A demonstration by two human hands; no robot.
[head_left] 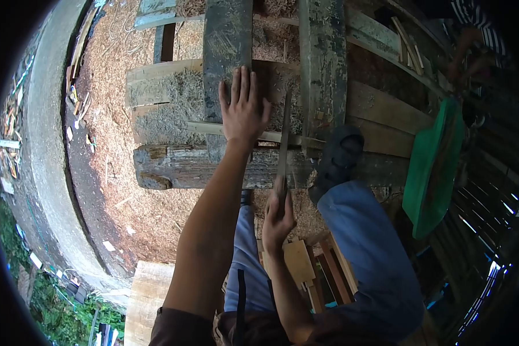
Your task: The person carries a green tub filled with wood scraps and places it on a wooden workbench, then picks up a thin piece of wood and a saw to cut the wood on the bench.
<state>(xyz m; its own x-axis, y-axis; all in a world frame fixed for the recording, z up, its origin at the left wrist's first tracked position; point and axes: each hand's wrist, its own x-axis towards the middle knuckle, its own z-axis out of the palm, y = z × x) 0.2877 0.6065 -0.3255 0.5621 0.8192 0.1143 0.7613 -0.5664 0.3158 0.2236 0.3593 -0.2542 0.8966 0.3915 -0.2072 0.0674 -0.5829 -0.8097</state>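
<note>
My left hand [245,112] lies flat with its fingers stretched out over a dark upright plank [227,34]. Beneath its wrist end runs a thin wooden strip [199,127], lying across the bench. In my right hand [278,222] is the handle of a hand saw [285,124], my fingers wrapped round it. The saw's narrow blade points away from me and crosses the strip to the right of my left hand. My foot in a dark clog [341,154] rests at the strip's right end, on the bench.
The slatted wooden bench [184,167] is strewn with sawdust. A green plastic container [432,173] stands at its right. Wood offcuts [300,262] lie below between my legs. Shavings cover the ground [121,115] beside a concrete ledge [46,115]. A person in a striped garment [487,29] is at upper right.
</note>
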